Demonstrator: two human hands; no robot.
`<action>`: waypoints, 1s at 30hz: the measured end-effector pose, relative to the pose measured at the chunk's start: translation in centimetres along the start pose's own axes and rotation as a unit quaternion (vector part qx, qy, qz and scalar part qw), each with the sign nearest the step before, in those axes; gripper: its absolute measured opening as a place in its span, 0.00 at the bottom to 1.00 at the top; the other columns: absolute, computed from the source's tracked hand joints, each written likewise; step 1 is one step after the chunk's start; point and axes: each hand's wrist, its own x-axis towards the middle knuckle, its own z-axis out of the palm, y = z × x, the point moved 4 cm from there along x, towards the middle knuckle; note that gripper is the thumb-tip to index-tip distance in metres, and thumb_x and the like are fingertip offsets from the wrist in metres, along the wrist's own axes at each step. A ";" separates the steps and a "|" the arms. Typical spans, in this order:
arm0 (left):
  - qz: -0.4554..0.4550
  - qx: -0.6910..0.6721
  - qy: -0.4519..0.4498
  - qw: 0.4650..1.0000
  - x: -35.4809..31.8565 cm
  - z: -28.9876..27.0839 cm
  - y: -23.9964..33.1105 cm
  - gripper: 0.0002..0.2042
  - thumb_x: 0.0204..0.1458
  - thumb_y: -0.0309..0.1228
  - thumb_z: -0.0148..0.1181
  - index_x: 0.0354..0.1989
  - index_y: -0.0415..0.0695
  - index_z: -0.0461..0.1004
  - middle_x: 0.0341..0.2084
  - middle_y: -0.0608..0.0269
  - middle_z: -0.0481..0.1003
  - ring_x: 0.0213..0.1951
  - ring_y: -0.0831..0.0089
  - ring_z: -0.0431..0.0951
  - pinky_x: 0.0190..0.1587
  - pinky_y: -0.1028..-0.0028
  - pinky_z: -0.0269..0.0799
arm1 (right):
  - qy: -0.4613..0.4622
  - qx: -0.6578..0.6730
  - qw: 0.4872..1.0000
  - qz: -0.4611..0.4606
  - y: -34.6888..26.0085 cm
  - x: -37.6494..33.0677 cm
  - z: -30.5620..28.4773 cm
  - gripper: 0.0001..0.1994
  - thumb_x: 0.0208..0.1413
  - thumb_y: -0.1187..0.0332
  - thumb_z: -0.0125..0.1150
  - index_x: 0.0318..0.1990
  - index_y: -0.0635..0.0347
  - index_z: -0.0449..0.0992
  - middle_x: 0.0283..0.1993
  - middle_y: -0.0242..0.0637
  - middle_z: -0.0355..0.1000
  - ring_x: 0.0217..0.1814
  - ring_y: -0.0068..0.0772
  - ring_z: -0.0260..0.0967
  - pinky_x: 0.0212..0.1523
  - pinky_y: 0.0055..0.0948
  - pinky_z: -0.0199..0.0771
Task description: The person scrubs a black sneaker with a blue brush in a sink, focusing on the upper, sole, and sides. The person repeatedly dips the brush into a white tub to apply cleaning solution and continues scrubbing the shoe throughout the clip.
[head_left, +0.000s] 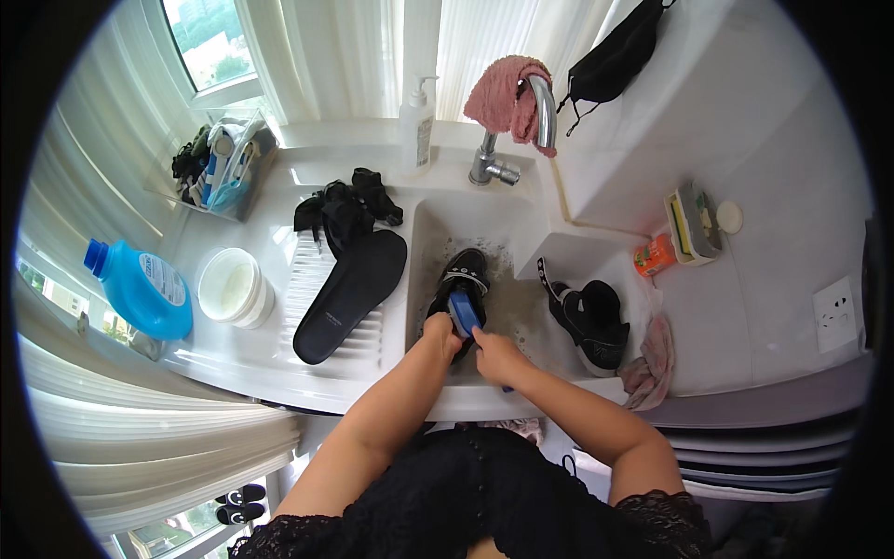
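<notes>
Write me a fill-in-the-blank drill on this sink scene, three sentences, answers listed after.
1. The left hand steadies a black shoe lying inside the ____.
2. The right hand presses a brush of ____ colour against that shoe.
3. A pink cloth hangs over the ____ above the basin.

Missing words: sink; blue; faucet

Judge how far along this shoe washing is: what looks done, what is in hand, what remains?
Looks done: laces and insoles are out, lying on the drainboard. In hand: left hand steadies a shoe in the sink; right hand works a blue brush. Left: the second shoe waits on the ledge.
</notes>
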 end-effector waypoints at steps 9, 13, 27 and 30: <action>0.012 0.001 -0.001 1.000 -0.3 0.3 0.6 0.08 0.56 0.27 0.41 0.40 0.42 0.66 0.28 0.55 0.69 0.24 0.62 0.68 0.34 0.55 0.72 | -0.005 0.054 0.996 0.064 -0.1 3.4 -0.1 0.25 0.52 0.70 0.49 0.59 0.64 0.64 0.50 0.60 0.69 0.53 0.56 0.68 0.54 0.42 0.67; 0.000 0.056 0.008 0.998 0.0 -0.4 -0.1 0.12 0.60 0.29 0.39 0.49 0.41 0.63 0.40 0.51 0.71 0.35 0.56 0.75 0.44 0.49 0.71 | -0.020 0.016 0.999 0.044 0.0 -0.6 -0.2 0.23 0.51 0.71 0.49 0.58 0.64 0.66 0.50 0.59 0.69 0.54 0.53 0.68 0.54 0.40 0.68; 0.001 -0.008 0.025 1.000 1.2 -0.3 0.2 0.15 0.61 0.31 0.40 0.52 0.39 0.65 0.45 0.48 0.71 0.45 0.53 0.74 0.47 0.51 0.71 | 0.010 -0.015 0.999 -0.027 0.5 1.1 0.1 0.22 0.53 0.70 0.49 0.56 0.65 0.67 0.47 0.58 0.71 0.47 0.56 0.71 0.47 0.43 0.71; -0.005 0.029 -0.030 0.999 -1.1 0.8 0.2 0.18 0.62 0.36 0.39 0.56 0.37 0.60 0.53 0.46 0.65 0.55 0.52 0.67 0.58 0.51 0.60 | 0.003 0.040 0.998 0.050 0.6 3.3 -0.7 0.24 0.53 0.71 0.49 0.59 0.64 0.64 0.46 0.58 0.72 0.46 0.56 0.71 0.46 0.43 0.72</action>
